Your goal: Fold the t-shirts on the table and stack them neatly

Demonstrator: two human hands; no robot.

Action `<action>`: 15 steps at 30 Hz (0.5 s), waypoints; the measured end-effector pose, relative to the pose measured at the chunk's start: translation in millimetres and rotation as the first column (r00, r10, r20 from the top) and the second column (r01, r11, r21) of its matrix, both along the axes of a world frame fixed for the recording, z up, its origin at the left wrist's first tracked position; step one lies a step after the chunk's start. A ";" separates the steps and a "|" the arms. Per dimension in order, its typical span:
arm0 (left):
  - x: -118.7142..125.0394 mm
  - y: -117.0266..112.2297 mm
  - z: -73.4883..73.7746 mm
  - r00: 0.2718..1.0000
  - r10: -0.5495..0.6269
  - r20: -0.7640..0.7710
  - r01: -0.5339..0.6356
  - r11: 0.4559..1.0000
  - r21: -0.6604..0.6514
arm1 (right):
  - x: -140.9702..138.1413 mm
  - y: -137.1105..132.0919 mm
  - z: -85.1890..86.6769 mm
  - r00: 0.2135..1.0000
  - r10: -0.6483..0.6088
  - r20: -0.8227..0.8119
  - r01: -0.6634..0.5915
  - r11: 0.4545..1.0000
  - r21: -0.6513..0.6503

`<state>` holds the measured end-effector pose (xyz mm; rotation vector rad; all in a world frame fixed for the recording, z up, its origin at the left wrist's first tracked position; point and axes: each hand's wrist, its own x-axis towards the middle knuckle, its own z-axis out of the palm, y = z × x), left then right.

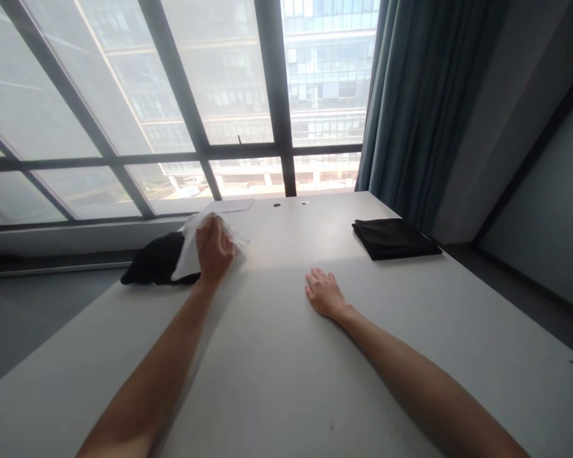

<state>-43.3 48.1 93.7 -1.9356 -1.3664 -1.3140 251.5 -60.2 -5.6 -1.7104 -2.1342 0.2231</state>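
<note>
My left hand grips a crumpled white cloth at the left side of the table, its fingers closed on the fabric. Part of the white cloth overlaps a bunched black cloth lying by the table's left edge. The white cloth's far end looks blurred and thin. My right hand rests palm down near the middle of the white table, fingers stretched out, holding nothing. Beyond it to the right lies a folded black cloth, apart from the hand.
A flat white sheet or cloth lies at the table's far left corner. Two small round fittings, one being a dark hole, sit near the far edge. Behind stand tall windows and a blue-grey curtain.
</note>
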 end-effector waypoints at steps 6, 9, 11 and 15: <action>94.0 -33.7 -52.6 0.864 -0.397 -0.310 0.315 0.906 -0.283 | 4.4 6.0 -4.4 0.984 -0.043 -0.171 0.060 0.994 0.093; 111.2 -44.3 -65.3 0.791 -0.534 -0.300 0.383 0.814 -0.437 | 9.1 10.6 -4.7 0.943 -0.059 -0.326 0.120 0.978 0.170; 107.2 -44.6 -60.8 0.854 -0.465 -0.231 0.338 0.836 -0.433 | 10.9 11.7 -4.1 0.920 -0.057 -0.388 0.148 0.966 0.209; 82.4 -33.6 -55.6 0.991 -0.012 -0.132 -0.050 0.888 -0.458 | 9.5 5.6 -0.3 0.935 0.028 -0.354 0.078 0.956 0.282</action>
